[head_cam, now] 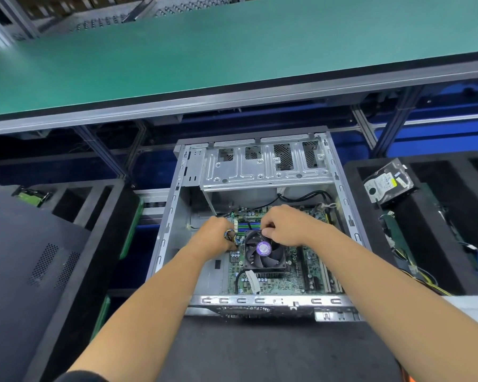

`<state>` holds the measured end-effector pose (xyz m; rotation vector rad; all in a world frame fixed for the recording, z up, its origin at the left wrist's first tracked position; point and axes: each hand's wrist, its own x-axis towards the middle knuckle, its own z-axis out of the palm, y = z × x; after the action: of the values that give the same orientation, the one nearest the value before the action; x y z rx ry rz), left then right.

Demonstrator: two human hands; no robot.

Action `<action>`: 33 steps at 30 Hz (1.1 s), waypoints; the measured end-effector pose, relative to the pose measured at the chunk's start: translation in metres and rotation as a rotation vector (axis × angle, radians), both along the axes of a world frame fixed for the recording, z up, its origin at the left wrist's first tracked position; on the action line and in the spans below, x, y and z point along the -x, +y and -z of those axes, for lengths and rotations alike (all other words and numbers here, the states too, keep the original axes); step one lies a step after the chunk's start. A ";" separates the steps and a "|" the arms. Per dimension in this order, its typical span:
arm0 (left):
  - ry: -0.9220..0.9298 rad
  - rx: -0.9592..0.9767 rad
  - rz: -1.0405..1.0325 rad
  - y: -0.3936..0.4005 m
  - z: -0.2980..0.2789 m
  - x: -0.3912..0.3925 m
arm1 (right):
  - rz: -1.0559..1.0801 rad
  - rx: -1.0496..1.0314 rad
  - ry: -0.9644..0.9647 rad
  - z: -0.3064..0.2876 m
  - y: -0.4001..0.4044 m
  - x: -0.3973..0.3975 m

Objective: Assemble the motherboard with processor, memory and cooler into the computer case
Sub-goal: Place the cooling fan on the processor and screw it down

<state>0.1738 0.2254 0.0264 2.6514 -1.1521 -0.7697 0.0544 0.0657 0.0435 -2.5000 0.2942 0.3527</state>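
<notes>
A dark side panel leans at the left; the computer case lies open below the green surface. Inside, the left hand pinches a bundle of wires, the right hand's fingers curl at the cooler on the motherboard; a hard drive rests in black foam at the right

Up top, a long green-topped table runs across the view, edged in grey metal, with slanted metal legs beneath. Off to the right, a black foam tray carries a hard drive sealed in a clear bag, tilted against the wall, and loose coloured cables nearer. On the left, a dark perforated side panel leans over another black foam tray.
</notes>
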 end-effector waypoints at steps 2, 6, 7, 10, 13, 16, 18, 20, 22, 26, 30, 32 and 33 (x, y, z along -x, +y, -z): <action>-0.004 0.004 0.006 0.000 0.001 -0.001 | -0.002 0.000 0.001 0.000 0.000 0.000; 0.014 0.003 -0.001 0.000 0.001 -0.002 | 0.006 -0.001 0.005 0.000 0.000 0.000; 0.023 0.011 -0.009 0.001 0.002 -0.003 | 0.005 -0.002 0.004 0.001 0.000 0.000; 0.038 0.033 -0.033 0.001 0.002 -0.004 | -0.002 0.003 0.003 0.001 -0.001 0.000; 0.037 0.042 -0.037 0.002 0.004 -0.005 | 0.010 -0.008 0.009 0.000 -0.001 0.000; 0.051 0.051 -0.039 0.002 0.005 -0.005 | 0.017 -0.009 0.011 -0.001 0.000 0.001; 0.045 0.041 -0.030 0.002 0.005 -0.005 | 0.014 -0.006 0.013 -0.001 0.000 0.001; 0.036 0.037 -0.022 0.002 0.006 -0.006 | 0.013 -0.006 0.015 -0.001 0.000 0.001; 0.030 0.039 -0.019 0.003 0.007 -0.006 | 0.010 -0.008 0.019 -0.002 0.000 0.001; 0.048 0.051 -0.025 0.003 0.007 -0.007 | 0.006 -0.010 0.020 -0.002 0.000 0.001; 0.053 0.055 -0.026 0.003 0.008 -0.008 | 0.007 -0.006 0.016 -0.001 -0.001 0.001; 0.050 0.052 -0.016 0.003 0.008 -0.007 | 0.009 -0.009 0.017 -0.001 -0.001 0.001; 0.044 0.049 -0.011 0.004 0.009 -0.007 | 0.008 -0.009 0.019 -0.001 -0.001 0.000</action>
<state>0.1812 0.2289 0.0178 2.5854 -1.1291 -0.7835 0.0539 0.0647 0.0445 -2.4874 0.3094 0.3738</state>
